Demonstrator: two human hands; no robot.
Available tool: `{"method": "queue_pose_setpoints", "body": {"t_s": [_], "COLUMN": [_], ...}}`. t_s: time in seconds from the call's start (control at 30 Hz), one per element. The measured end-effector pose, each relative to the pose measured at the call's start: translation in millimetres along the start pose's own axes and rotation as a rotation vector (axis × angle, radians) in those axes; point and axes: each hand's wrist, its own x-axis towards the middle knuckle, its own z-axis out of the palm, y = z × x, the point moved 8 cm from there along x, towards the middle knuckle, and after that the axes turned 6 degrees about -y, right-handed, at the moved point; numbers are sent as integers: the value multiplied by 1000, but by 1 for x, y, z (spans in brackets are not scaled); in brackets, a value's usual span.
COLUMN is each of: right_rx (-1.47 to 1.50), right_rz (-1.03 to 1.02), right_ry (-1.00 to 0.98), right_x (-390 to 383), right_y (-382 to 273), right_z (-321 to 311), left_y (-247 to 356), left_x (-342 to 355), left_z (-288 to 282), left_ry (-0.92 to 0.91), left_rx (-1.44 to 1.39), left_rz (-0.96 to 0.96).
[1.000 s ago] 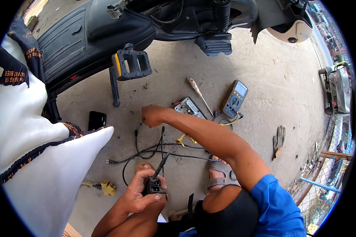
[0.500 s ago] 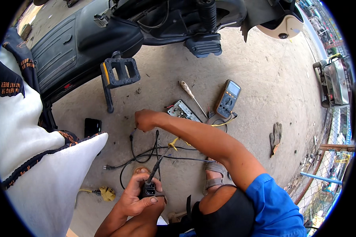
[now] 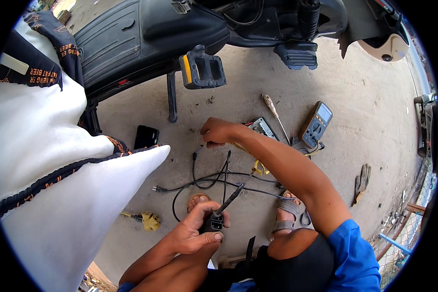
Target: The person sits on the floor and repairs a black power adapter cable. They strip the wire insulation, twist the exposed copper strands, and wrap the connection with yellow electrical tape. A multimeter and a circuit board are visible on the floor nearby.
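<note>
Left hand: left hand (image 3: 195,234) closed around a small black connector block (image 3: 213,224), thumb pressed on its lower edge, low in the view just above the knee.
Right hand: right hand (image 3: 219,132) stretched forward with the fingers curled shut, pinching the end of a thin black wire (image 3: 195,165); what sits at the very tip is too small to tell.
Wiring: black cables (image 3: 214,181) loop over the ground between the two hands; a stiff black lead rises from the connector block toward a yellow clip (image 3: 258,168), and a plug end (image 3: 156,189) lies to the left.
Near tools: a grey circuit box (image 3: 264,127) just past the right hand, a screwdriver (image 3: 273,111) beside it, a yellow-edged multimeter (image 3: 316,124) further right.
Further out: a black phone (image 3: 146,136) to the left, a yellow plug (image 3: 150,221) lower left, a work glove (image 3: 361,181) well off to the right, a sandalled foot (image 3: 288,214) under the right forearm.
Surface: bare, stained concrete floor (image 3: 365,97), outdoors in daylight.
Edges: a dark scooter body (image 3: 131,39) with a pedal (image 3: 202,71) and kickstand (image 3: 172,97) closes the top; a white garment (image 3: 53,185) fills the left side; a wire fence (image 3: 404,228) runs along the lower right.
Open room: plain concrete lies right of the multimeter and between the phone and the cables.
</note>
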Motion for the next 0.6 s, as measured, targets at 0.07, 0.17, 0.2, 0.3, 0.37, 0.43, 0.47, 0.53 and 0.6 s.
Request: {"method": "queue_pose_setpoints", "body": {"t_s": [0.07,0.17,0.2,0.3,0.37,0.43,0.47,0.53,0.6], "right_rx": [40,35,24,-167,-268,-234,-146,-329,-421], "right_rz": [-11,-1,5,-69,-203,-155,-46,-115,-74], "right_ry": [1,10,16,42,56,85,110,91,82], "right_x": [6,11,13,17,18,22,28,28,30], "right_y": [-2,-3,-1,-6,-14,-5,5,-9,-8], "right_z": [5,7,7,3,3,2,3,6,6], "left_y": [0,0,0,1,2,1,-1,-4,2], "left_x": [-4,-5,-5,-4,-3,-2,-5,-8,-4], "left_z": [-2,-2,-3,-3,-4,-2,-3,-3,-3], "left_ry": [10,16,17,15,21,34,52,63,79], "left_rx": [-9,-10,-9,1,1,-21,-40,-101,-57], "left_rz": [-13,-16,-17,-19,-6,27,8,-10,-17]}}
